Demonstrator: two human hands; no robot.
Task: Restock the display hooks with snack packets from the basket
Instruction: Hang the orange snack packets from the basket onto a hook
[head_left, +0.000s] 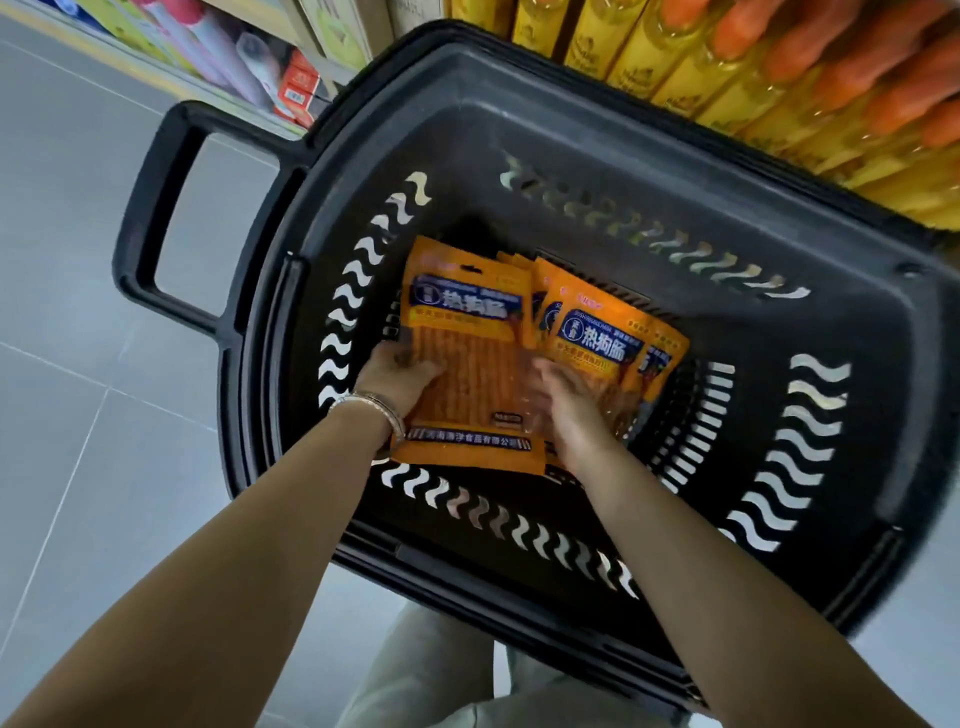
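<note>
- I have both hands down inside the basket (467, 130). All the snack packets (608, 332) lie on its floor in a loose, overlapping fan.
- The left hand (397, 382) grips the left edge of the nearest packet (467, 374), thumb on its face. I judge this is to peel it off the pile for lifting.
- The right hand (566, 415) lies on the packets at that packet's right side, probably steadying the rest. It is blurred, so I cannot tell whether its fingers close on anything.
- The hands are apart, with the nearest packet between them.
- Count: one basket with one handle (150, 208), and one bracelet (371, 408) on the left wrist. I see at least four packets, and overlap hides any more.
- No display hooks show. A row of yellow bottles (675, 57) stands beyond the basket's far rim.
</note>
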